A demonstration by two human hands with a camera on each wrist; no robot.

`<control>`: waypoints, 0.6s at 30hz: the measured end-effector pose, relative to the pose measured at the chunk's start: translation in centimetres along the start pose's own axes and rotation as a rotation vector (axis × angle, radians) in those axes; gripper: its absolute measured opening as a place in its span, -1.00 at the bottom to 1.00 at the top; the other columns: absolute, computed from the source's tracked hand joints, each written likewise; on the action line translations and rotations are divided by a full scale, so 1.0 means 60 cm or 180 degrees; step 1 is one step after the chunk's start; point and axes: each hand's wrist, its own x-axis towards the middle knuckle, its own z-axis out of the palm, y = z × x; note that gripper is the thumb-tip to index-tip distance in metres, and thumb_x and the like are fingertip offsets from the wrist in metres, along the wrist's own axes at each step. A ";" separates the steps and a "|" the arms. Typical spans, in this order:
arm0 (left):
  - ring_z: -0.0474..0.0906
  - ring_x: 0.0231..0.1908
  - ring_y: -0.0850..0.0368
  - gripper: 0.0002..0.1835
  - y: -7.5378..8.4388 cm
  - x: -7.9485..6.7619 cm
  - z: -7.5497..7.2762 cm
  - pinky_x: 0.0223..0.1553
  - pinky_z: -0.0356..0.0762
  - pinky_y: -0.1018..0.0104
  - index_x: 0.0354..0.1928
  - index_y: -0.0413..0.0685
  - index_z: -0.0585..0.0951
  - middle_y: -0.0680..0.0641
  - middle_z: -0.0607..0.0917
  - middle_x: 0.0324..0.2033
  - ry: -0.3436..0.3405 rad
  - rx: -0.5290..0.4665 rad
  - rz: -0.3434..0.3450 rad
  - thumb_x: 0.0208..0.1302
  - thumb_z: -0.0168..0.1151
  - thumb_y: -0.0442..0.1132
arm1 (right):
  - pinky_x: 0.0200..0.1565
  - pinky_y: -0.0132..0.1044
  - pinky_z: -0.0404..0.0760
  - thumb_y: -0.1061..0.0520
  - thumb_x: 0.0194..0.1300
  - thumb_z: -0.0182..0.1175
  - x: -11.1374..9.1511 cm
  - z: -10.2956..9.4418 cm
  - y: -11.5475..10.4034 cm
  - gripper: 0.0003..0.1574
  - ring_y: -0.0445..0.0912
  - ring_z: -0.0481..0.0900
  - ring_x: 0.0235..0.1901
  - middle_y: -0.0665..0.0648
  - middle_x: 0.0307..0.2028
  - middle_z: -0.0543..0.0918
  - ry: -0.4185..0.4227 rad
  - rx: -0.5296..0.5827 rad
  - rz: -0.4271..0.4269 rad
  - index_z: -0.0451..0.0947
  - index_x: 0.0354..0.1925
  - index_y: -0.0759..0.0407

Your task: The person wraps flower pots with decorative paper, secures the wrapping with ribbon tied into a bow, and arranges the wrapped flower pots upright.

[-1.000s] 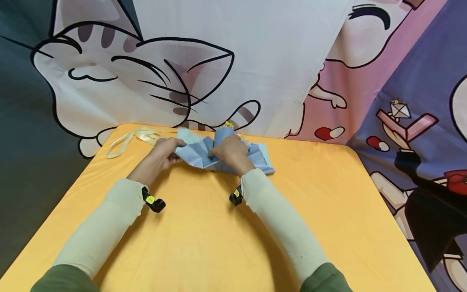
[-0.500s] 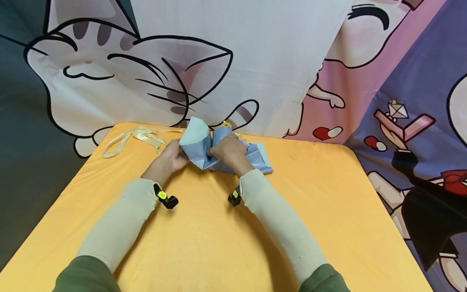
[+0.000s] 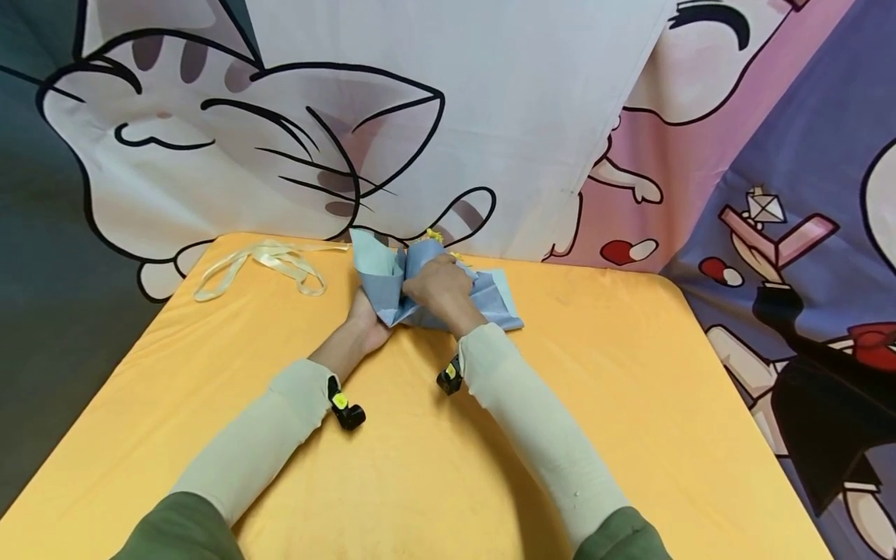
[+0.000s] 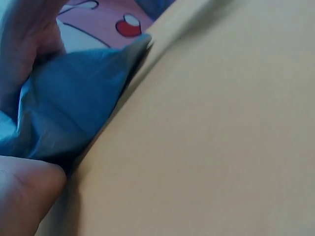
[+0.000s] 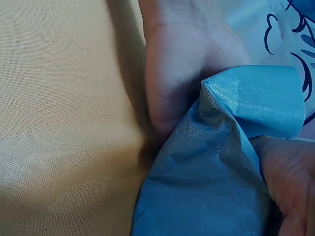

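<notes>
A crumpled sheet of blue wrapping paper (image 3: 381,292), pale on its inner face, lies near the table's far edge. My right hand (image 3: 441,288) grips the gathered middle of it; in the right wrist view that hand (image 5: 290,182) shows at lower right. Palm upward, my left hand (image 3: 365,323) lies flat against the paper's left side, which stands folded up. Its fingers are partly hidden behind the paper. In the left wrist view, the left hand's heel (image 4: 29,191) is below the blue paper (image 4: 74,93). Small yellow bits (image 3: 435,235) poke out beyond the paper.
A loose cream ribbon (image 3: 280,260) lies at the far left of the yellow-covered table (image 3: 392,467). Behind the table hangs a printed cartoon cloth (image 3: 532,117). Each wrist wears a small black camera.
My left hand has let go of the paper's left edge and moved right and nearer, under its left side. That side is folded up toward the middle. The right hand stays put.
</notes>
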 end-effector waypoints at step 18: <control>0.41 0.43 0.26 -0.34 0.004 -0.007 0.013 0.61 0.25 0.29 0.44 0.32 0.43 0.20 0.53 0.30 -0.0358 -0.0238 0.0078 0.79 -0.54 0.42 | -0.32 -0.15 0.53 -0.68 0.61 -0.32 -0.083 -0.071 0.008 0.40 -0.06 0.51 -0.49 0.10 -0.46 0.64 -0.0495 0.0107 -0.0357 -0.63 0.82 0.14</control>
